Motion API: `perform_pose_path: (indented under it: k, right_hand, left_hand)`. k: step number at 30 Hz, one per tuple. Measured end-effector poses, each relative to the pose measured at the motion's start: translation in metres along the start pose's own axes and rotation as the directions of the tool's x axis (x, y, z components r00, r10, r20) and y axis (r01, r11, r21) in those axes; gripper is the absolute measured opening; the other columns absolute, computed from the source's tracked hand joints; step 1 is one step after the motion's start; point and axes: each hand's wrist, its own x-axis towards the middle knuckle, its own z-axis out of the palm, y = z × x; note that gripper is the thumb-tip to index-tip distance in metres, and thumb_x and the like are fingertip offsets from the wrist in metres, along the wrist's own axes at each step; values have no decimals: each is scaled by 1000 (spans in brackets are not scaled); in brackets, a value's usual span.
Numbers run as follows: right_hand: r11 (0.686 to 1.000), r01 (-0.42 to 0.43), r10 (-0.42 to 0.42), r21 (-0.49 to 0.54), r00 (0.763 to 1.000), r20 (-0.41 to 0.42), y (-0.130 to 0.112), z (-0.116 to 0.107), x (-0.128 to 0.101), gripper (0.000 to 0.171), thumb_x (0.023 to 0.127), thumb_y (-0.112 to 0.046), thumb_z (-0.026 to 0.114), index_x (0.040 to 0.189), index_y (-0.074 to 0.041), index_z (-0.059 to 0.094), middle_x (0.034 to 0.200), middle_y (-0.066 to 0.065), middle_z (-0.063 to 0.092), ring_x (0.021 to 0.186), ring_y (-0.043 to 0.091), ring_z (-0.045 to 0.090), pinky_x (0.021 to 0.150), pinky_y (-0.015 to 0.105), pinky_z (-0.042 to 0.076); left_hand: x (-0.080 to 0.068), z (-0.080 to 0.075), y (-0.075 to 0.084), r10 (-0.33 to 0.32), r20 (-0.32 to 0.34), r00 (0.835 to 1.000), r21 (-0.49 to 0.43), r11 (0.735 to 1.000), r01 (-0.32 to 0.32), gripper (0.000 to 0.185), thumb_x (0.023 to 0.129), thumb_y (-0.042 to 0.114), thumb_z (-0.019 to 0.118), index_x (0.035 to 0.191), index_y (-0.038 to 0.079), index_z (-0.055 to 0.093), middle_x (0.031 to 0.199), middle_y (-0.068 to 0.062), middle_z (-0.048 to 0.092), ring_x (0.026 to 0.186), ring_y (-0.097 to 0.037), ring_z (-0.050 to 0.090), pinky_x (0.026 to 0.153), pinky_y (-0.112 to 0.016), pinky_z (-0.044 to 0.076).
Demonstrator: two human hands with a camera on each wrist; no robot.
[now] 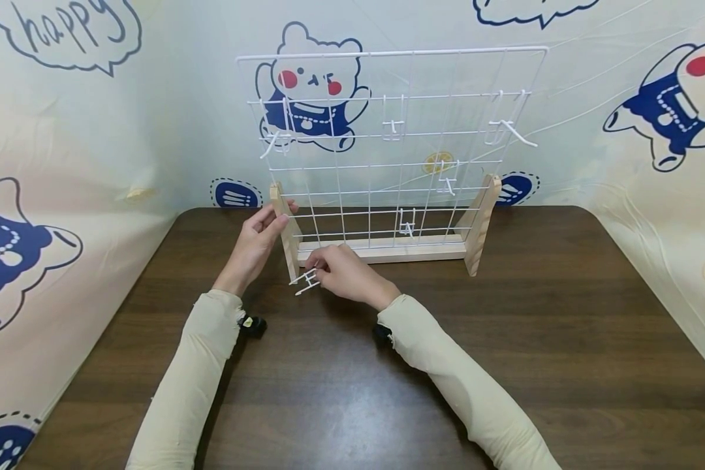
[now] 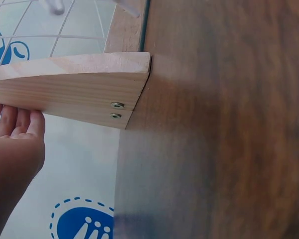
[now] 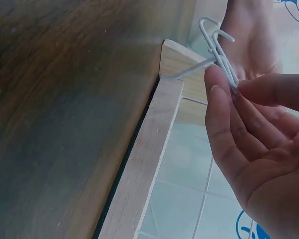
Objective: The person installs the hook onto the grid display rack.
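My right hand (image 1: 349, 273) pinches a white wire hook (image 1: 309, 279) between thumb and fingertips, low in front of the rack's left end. In the right wrist view the hook (image 3: 220, 52) shows two bent tips at its upper end and a straight prong pointing out to the side. My left hand (image 1: 254, 245) grips the left wooden upright (image 1: 286, 235) of the wire grid rack (image 1: 339, 196), thumb on the near side and fingers round its far edge. In the left wrist view the fingers (image 2: 22, 119) lie against the upright (image 2: 74, 94), which bears two metal screws.
Several white hooks hang on the grid, among them a top-left hook (image 1: 276, 138), a top-right hook (image 1: 514, 130) and a low one (image 1: 407, 225). A wooden crossbar (image 1: 399, 253) joins the uprights on the brown table (image 1: 352, 391). Behind stands a printed cloth (image 1: 182, 130).
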Motion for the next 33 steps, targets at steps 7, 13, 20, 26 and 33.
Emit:
perform_pose_path:
  k: [7,13,20,26,33]
  right_hand:
    - [1000,-13,12,-14,1000,-28,-1,-7,-1,18,93,3,59,103,0,74,93,11,75,82,14,66,75,25,51]
    - [999,-34,33,-25,998,-47,4,-19,-4,15,92,1,60,97,-5,73,86,6,73,78,11,64,73,25,50]
    - [998,-55,54,-18,998,-28,12,-28,-7,9,90,2,63,91,-4,69,83,5,72,77,11,64,72,25,49]
    - [997,-73,72,-24,996,-45,15,-33,-9,7,91,0,65,91,-5,70,83,4,71,78,13,65,71,27,51]
    - [995,-99,99,2,995,-19,16,-31,-8,9,93,-2,64,100,0,70,88,10,72,69,16,67,63,24,52]
  left_hand:
    - [1,0,0,-5,3,1000,9,1000,5,46,102,24,58,145,10,50,146,-21,46,139,-24,39,120,-45,19]
    - [2,0,-1,-8,1,1000,5,1000,8,46,102,24,59,145,10,50,146,-22,46,140,-24,39,120,-45,19]
    - [1,0,-2,-12,-1,1000,11,1000,12,47,102,25,59,145,8,49,146,-19,48,140,-23,39,120,-45,18]
    - [1,0,-3,-5,-6,1000,5,1000,5,47,102,24,59,145,8,50,146,-20,47,139,-23,40,120,-44,19]
    - [1,1,-1,3,-13,1000,-16,1000,-4,45,101,22,59,144,8,51,144,-19,50,139,-23,40,120,-43,21]
